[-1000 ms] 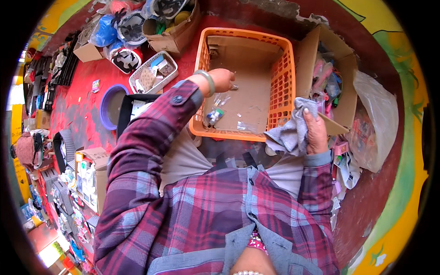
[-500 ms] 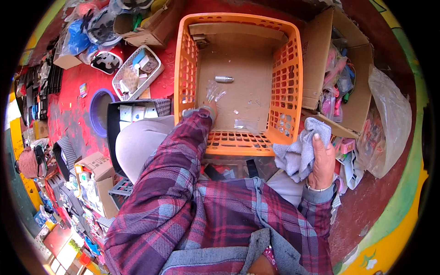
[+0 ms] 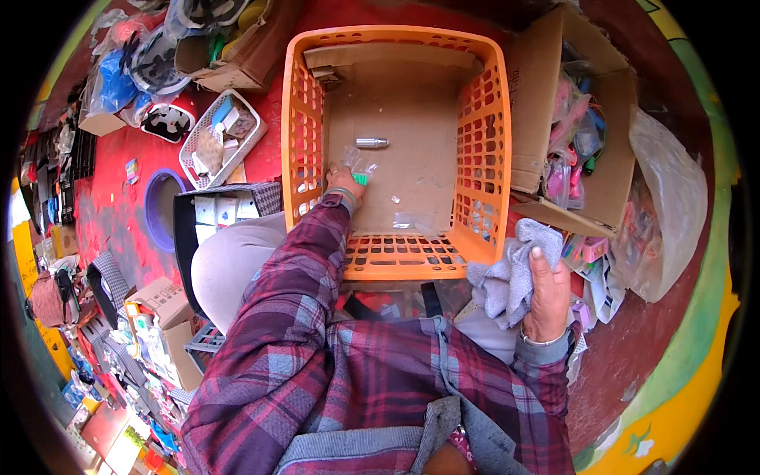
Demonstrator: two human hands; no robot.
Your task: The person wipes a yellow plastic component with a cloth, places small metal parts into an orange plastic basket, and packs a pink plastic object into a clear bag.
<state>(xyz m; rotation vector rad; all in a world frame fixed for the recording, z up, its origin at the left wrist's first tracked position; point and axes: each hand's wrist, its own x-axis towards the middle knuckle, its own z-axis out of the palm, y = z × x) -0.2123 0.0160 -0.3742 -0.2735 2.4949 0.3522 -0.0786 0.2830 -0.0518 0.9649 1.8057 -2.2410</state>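
The silver metal cylinder, at my left fingertips a second ago, now lies loose just beyond my left hand, freeing it for the green piece against its curled fingers inside the orange basket; from here I can't tell whether they grip it. My right hand clamps a grey cloth between thumb and fingers.

The red floor carries a white basket, a purple basin near that basket's lower corner and, toward the floor's right edge, a cardboard carton beside a clear plastic bag.
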